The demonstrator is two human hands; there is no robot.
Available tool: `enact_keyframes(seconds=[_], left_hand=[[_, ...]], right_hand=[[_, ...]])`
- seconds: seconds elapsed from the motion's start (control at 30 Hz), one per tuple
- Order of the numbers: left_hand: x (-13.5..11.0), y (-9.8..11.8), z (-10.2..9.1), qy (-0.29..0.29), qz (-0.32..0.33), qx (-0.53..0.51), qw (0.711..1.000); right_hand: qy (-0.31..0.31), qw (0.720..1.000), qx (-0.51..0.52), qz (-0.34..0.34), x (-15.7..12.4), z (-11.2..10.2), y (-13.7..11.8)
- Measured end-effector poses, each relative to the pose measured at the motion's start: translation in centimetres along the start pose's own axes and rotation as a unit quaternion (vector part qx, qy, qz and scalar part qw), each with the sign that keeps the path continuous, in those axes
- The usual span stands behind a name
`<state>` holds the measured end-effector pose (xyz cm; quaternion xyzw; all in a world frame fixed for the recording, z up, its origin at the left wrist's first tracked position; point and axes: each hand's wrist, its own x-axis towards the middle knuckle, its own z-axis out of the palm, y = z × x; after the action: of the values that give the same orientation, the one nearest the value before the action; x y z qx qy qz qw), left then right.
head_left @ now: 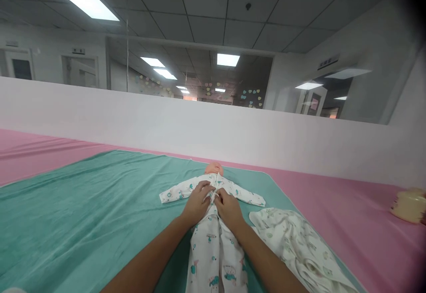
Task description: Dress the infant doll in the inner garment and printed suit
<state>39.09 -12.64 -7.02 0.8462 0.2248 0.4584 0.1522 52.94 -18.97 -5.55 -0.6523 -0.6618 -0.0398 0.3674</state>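
In the lower centre of the frame, a white patterned garment (213, 235) dresses a doll (214, 168) lying face up on a teal sheet (100, 213), its sleeves spread outward, probably to keep the front opening accessible. The right hand (228, 206) has its fingers curled closed, seemingly pinching fabric at the chest; the left hand (199, 197) rests opposite, fingers bent, perhaps steadying the cloth, though whether it grips cannot be told. A crumpled printed cloth (296, 244) lies lower right, apparently set aside. The door sign (78, 51), upper left, is too small to read.
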Motion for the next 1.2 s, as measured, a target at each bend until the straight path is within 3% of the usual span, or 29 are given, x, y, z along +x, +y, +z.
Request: enact_keyframes(seconds=[0.47,0.73,1.0,1.2], left_hand=[[0.0,0.3,-0.1,0.017,-0.006,0.003,1.000],[0.3,-0.3,0.1,-0.004,-0.034,0.012,0.999],[0.7,0.2,-0.4,-0.039,-0.097,-0.040,0.994],[0.7,-0.4,0.0,-0.041,-0.094,-0.066,0.993]], right_hand=[[-0.013,0.994,0.112,-0.012,-0.2,-0.6,0.4],[-0.010,0.978,0.203,0.039,0.5,-0.4,1.0],[0.007,0.978,0.199,0.058,0.6,0.0,1.1],[0.023,0.980,0.187,0.058,0.6,0.1,1.2]])
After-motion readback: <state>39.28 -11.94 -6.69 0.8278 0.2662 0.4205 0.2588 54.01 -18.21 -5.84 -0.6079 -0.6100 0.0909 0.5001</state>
